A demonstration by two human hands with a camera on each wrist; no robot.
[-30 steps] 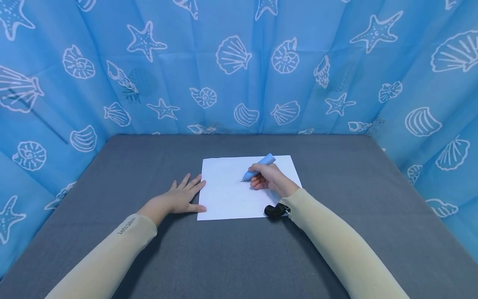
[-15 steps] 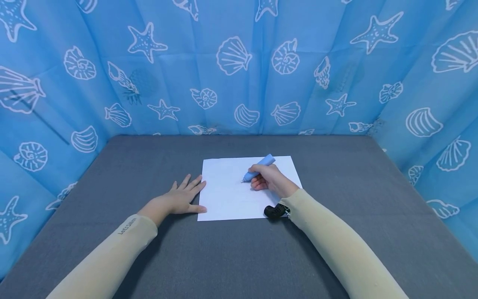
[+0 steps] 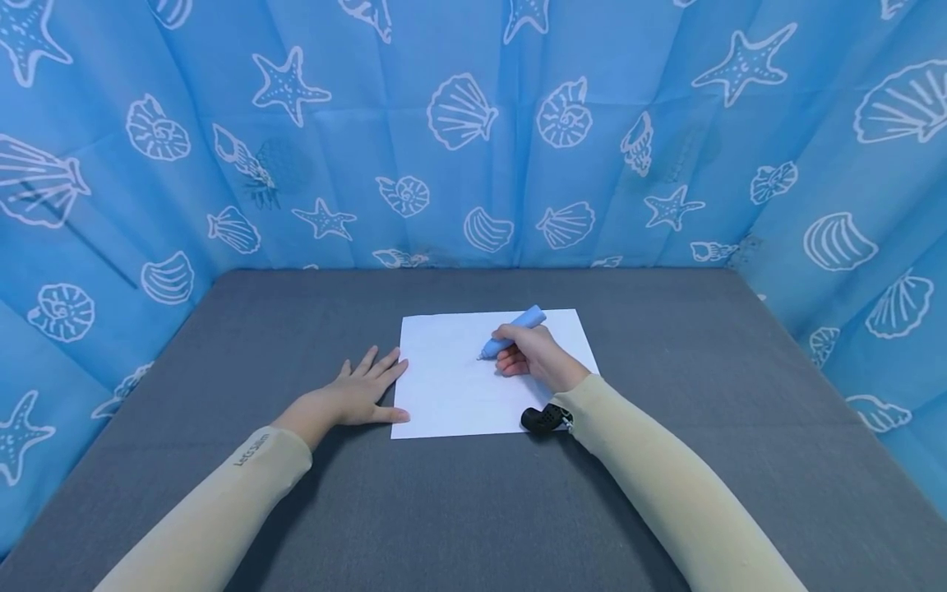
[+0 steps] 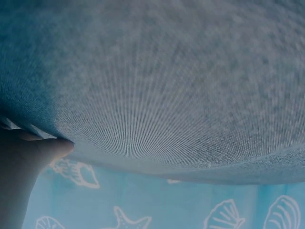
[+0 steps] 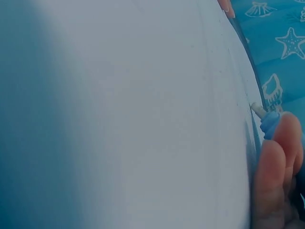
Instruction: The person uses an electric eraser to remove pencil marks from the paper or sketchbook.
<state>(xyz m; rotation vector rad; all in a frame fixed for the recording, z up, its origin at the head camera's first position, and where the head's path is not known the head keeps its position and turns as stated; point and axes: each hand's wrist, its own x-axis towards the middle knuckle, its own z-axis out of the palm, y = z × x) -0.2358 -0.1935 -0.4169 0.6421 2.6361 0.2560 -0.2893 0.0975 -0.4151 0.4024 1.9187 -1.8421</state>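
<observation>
A white sheet of paper [image 3: 451, 395] lies on the grey cloth. My left hand [image 3: 357, 396] rests flat by the sheet's left edge, fingers spread, with the thumb and some fingertips on the paper. My right hand [image 3: 542, 357] grips a thick light-blue pen [image 3: 529, 316] in a writing hold, its narrow tip at or just above the middle of the sheet. In the right wrist view the pen's ridged blue nose [image 5: 270, 123] and pale tip show beside my curled fingers [image 5: 270, 167]. No clear marks on the sheet are visible in the head view.
Grey cloth [image 3: 666, 345] covers the table. Blue curtains [image 3: 473, 177] with white shells and starfish stand behind it and on both sides. A black wrist camera [image 3: 542, 418] hangs under my right cuff, over the sheet's lower right part.
</observation>
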